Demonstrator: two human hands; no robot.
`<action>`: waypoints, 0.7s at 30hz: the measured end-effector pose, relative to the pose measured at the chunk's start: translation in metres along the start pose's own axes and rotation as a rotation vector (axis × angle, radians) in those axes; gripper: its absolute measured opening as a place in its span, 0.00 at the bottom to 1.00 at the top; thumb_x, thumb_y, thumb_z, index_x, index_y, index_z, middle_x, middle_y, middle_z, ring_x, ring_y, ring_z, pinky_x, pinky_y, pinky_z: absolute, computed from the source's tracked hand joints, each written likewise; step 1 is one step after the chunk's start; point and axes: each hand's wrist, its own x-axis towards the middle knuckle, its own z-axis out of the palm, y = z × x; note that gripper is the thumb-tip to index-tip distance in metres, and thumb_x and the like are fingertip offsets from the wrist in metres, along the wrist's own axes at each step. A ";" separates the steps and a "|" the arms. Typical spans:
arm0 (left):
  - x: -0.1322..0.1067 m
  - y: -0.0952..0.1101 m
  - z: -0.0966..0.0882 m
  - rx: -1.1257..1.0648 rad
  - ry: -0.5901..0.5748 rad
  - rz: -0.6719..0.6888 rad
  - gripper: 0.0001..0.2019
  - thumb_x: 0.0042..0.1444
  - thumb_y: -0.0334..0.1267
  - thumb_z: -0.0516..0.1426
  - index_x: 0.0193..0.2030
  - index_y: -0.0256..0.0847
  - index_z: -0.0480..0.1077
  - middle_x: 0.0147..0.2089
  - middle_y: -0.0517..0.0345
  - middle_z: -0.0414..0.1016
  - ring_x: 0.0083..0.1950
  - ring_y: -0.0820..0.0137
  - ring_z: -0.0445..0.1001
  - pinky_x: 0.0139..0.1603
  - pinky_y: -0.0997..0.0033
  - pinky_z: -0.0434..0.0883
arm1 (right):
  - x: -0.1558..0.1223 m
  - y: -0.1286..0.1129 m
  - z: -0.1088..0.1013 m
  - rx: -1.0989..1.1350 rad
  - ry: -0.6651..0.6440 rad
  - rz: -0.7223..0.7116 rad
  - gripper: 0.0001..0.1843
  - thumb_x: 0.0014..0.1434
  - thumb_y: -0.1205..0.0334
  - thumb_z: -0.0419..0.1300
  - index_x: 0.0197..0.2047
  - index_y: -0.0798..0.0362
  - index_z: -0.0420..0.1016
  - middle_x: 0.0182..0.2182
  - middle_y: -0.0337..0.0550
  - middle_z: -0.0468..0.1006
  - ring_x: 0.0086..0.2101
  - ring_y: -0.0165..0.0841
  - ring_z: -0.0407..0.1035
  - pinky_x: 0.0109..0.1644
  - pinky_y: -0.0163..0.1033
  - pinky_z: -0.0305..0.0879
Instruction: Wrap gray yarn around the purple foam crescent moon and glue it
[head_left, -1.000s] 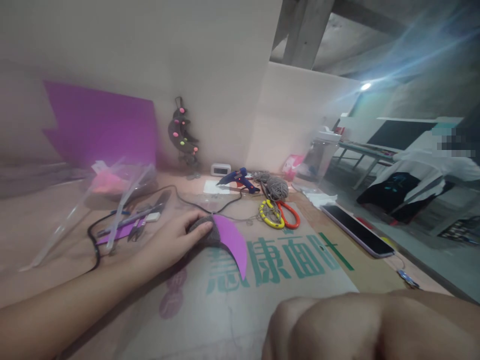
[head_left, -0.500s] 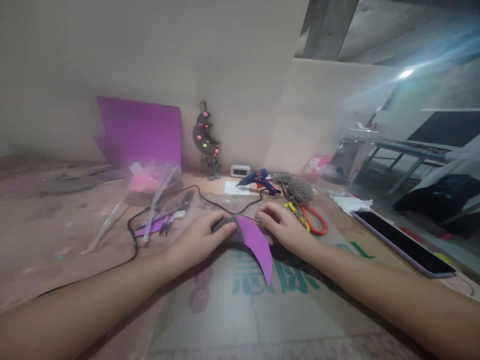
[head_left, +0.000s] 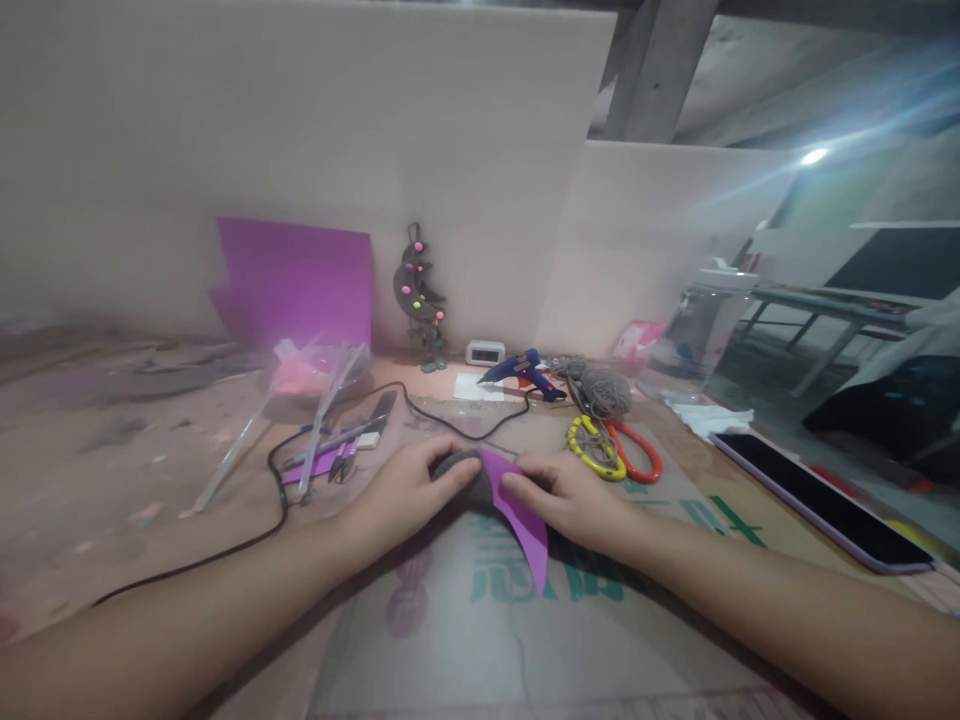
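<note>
Both our hands meet on the purple crescent-shaped foam cutout (head_left: 526,525), flat on the printed cardboard sheet (head_left: 450,645). Our left hand (head_left: 405,497) curls its fingers (head_left: 454,480) over the cutout's grey yarn-wrapped end; whether they pinch it we cannot tell. Our right hand (head_left: 574,497) lays nearly straight fingers (head_left: 517,485) on its purple edge, probably steadying it. To the cutout's right lie yellow-and-orange scissors (head_left: 598,447).

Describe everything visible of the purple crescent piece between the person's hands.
The purple crescent is a thin, flat cut-out, seemingly foam sheet, tapering to a point toward the camera. Grey yarn covers its far end. It lies on printed cardboard; the left hand grips the grey end, the right hand its right edge.
</note>
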 end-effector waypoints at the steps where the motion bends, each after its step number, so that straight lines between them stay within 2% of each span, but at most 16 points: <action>1: 0.000 0.000 0.000 0.009 0.000 0.001 0.13 0.62 0.44 0.52 0.38 0.39 0.72 0.38 0.57 0.77 0.40 0.67 0.72 0.43 0.69 0.67 | -0.001 0.000 0.000 -0.009 0.002 -0.018 0.19 0.64 0.55 0.50 0.23 0.54 0.62 0.20 0.34 0.61 0.24 0.26 0.57 0.28 0.33 0.50; 4: 0.000 -0.001 0.001 0.021 0.008 0.005 0.14 0.63 0.44 0.51 0.36 0.38 0.72 0.36 0.58 0.76 0.38 0.68 0.71 0.41 0.70 0.67 | -0.001 0.001 0.002 -0.020 0.004 -0.051 0.19 0.64 0.56 0.50 0.24 0.54 0.63 0.21 0.34 0.62 0.25 0.26 0.57 0.29 0.33 0.50; 9: 0.000 -0.002 0.002 -0.002 0.015 0.019 0.14 0.64 0.43 0.49 0.37 0.39 0.72 0.37 0.59 0.75 0.40 0.68 0.71 0.43 0.71 0.66 | 0.001 0.004 0.004 -0.022 -0.001 -0.039 0.18 0.64 0.55 0.50 0.25 0.54 0.63 0.21 0.34 0.62 0.25 0.26 0.57 0.29 0.33 0.50; 14: 0.000 -0.001 0.003 0.017 0.039 0.008 0.15 0.64 0.43 0.49 0.31 0.38 0.70 0.33 0.60 0.73 0.35 0.69 0.68 0.37 0.72 0.64 | -0.001 0.003 0.003 -0.050 0.010 -0.059 0.18 0.64 0.55 0.51 0.25 0.54 0.63 0.21 0.34 0.62 0.25 0.26 0.57 0.30 0.33 0.50; 21: -0.001 -0.003 0.002 0.023 0.047 0.016 0.16 0.65 0.44 0.48 0.31 0.39 0.69 0.33 0.59 0.72 0.36 0.69 0.68 0.39 0.72 0.64 | 0.000 0.003 0.003 -0.035 0.009 -0.094 0.17 0.64 0.57 0.51 0.25 0.55 0.64 0.21 0.35 0.64 0.26 0.26 0.58 0.30 0.33 0.51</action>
